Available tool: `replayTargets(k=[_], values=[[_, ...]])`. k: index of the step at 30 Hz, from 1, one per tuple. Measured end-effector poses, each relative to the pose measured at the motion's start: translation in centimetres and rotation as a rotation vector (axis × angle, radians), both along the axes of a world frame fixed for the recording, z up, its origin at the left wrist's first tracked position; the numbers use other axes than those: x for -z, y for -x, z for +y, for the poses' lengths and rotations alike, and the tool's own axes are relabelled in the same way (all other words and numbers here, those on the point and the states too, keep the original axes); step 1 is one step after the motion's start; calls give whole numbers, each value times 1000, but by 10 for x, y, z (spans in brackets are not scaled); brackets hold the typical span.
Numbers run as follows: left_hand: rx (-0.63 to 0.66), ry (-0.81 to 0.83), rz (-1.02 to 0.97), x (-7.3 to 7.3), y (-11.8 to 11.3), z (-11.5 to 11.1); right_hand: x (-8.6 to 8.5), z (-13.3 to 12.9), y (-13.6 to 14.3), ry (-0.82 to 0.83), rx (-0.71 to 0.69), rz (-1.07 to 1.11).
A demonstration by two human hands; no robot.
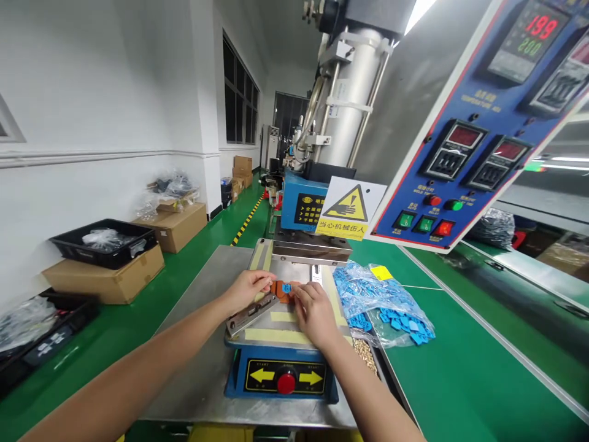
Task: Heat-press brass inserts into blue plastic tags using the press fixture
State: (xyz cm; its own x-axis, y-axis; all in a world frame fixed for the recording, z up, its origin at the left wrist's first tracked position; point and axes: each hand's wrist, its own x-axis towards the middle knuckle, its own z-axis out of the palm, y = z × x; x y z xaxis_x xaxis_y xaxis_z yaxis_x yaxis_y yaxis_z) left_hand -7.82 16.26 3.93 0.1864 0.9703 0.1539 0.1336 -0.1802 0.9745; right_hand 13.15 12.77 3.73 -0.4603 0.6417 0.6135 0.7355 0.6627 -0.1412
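A small blue plastic piece (286, 288) lies on an orange-brown block (278, 291) on the press bed. My left hand (248, 290) is closed in a pinch at the block's left side; what its fingertips hold is too small to make out. At the right edge of the blue piece, the curled fingers of my right hand (315, 310) close on it, partly hiding it and the block. A metal bar (251, 315) lies slantwise below my left hand. Above and behind both hands is the press head (313, 247).
A clear bag of blue pieces (386, 304) lies on the right, beside a tray of brass-coloured parts (365, 356). A red button (286, 383) is on the press front. The control panel (460, 141) overhangs at upper right, near a hand-hazard sign (352, 207).
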Motion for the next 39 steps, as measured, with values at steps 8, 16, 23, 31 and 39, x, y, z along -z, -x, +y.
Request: replayTargets(k=[8,16,23,31,39], values=[[14,-151,245,3,2,-1,0,0,6,-21,121,-108],[55,-50,90,4,8,3,-5,10,15,15,140,-229],[87,44,-56,5,-2,8,-8,8,12,32,123,-143],[86,-94,173,-12,-15,16,0,-8,-2,38,93,6],[88,-263,404,-6,-35,30,10,-48,-81,-46,113,-14]])
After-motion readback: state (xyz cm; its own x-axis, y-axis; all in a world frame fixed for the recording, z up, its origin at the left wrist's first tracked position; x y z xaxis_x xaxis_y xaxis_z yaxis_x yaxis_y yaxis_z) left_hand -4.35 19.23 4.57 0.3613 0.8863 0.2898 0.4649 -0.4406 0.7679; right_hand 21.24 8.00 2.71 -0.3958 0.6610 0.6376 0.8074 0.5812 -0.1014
